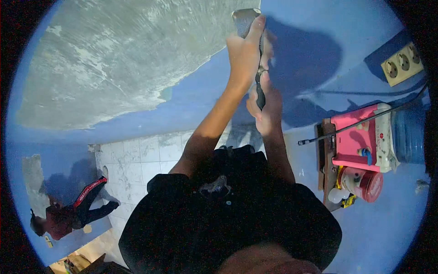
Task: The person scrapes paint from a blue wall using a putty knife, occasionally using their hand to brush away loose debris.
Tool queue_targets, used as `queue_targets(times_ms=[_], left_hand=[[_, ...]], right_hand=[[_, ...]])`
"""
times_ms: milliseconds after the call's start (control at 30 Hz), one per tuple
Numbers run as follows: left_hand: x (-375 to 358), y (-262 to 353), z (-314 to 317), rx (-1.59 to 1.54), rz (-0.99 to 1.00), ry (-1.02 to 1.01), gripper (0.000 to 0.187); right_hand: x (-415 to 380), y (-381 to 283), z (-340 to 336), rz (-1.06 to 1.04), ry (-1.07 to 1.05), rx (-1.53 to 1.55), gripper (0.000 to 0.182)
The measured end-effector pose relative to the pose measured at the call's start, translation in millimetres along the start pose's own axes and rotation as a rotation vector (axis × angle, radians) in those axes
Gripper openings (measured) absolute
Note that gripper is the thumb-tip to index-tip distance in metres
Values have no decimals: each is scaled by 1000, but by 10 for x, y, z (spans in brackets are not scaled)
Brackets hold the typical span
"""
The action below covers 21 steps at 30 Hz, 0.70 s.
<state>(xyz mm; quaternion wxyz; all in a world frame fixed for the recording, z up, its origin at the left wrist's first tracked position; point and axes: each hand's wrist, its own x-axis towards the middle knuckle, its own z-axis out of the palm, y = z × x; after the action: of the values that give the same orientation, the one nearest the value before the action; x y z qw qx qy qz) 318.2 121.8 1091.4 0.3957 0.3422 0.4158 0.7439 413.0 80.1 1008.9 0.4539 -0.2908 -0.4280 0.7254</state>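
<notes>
A scraper [260,93] with a wide metal blade and a dark, wavy handle is held up against the wall [205,86]. My left hand [244,52] is closed around its upper part, just behind the blade, with the thumb along it. Lower down, my right hand [267,107] grips the handle. The blade's end meets the wall at the border between a bare grey plaster patch [132,55] and the blue paint. Some of my right fingers are hidden behind the tool, and their edges are slightly blurred.
At right are a socket strip [404,65], a dangling black cable [365,121], a pink-and-white water dispenser [356,137] with a blue bottle [408,137], and a red-lidded tub [362,184]. Another person [68,214] stands near the far wall at left. White floor tiles [148,150] lie below.
</notes>
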Motion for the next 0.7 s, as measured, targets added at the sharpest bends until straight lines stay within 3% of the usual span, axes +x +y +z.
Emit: queue_targets(times_ms=[67, 100, 167, 367, 467, 633, 700], left_hand=[[43, -10, 2, 16, -18, -25, 43], [-8, -153, -66, 46, -46, 1, 43], [-80, -255, -128, 96, -123, 40, 42], [-65, -233, -123, 76, -135, 58, 44], [-73, -359, -181, 55, -122, 73, 44], [90, -9, 54, -14, 59, 1, 41], [11, -102, 0, 48, 0, 37, 44]], right_hand=[[41, 83, -17, -13, -19, 45, 39], [6, 129, 26, 74, 97, 60, 41], [-56, 122, 39, 124, 123, 74, 42], [-21, 112, 43, 88, 103, 30, 47], [-76, 145, 57, 185, 206, 27, 46], [47, 8, 19, 63, 73, 35, 41], [105, 14, 38, 34, 90, 36, 40]])
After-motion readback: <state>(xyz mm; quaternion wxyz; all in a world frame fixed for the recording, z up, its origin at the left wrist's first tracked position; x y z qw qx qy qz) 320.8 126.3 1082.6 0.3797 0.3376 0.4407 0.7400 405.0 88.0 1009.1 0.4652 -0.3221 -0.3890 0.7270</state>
